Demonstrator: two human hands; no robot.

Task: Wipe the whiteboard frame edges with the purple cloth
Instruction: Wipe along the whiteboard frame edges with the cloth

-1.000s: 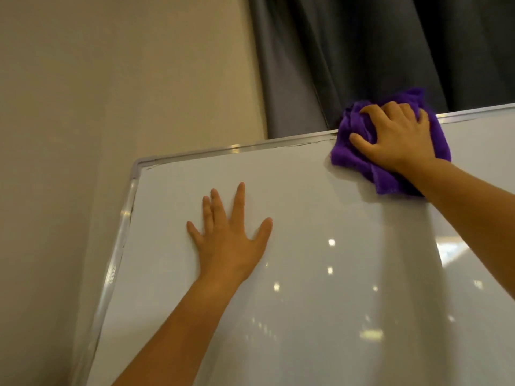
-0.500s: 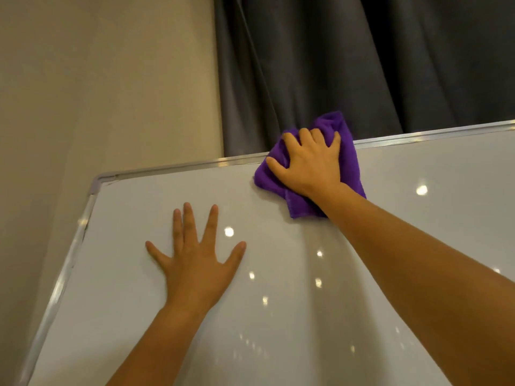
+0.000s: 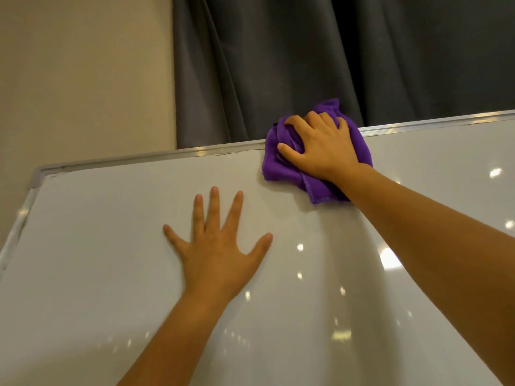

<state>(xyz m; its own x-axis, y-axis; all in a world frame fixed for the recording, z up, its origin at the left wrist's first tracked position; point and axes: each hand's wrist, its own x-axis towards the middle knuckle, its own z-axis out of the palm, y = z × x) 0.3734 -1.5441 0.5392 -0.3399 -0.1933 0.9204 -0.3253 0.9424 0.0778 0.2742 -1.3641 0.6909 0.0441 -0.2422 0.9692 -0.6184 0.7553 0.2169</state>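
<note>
A whiteboard [image 3: 111, 260] with a silver metal frame fills the lower view. Its top frame edge [image 3: 195, 153] runs from the rounded top-left corner [image 3: 40, 174] up to the right. A bunched purple cloth [image 3: 281, 162] is draped over that top edge near its middle. My right hand [image 3: 320, 147] presses on the cloth, fingers curled over the rim and gripping it. My left hand [image 3: 217, 246] lies flat on the board surface below and left of the cloth, fingers spread, holding nothing.
A dark grey curtain [image 3: 334, 65] hangs behind the board's top edge. A beige wall [image 3: 83, 79] stands to the left. The left frame edge [image 3: 16, 227] slants down to the image's left border. Ceiling lights reflect on the glossy board.
My right hand slid the cloth leftward along the top frame edge. The view shifted, so more of the board's top-left corner and curtain shows. The left hand stayed flat on the board.
</note>
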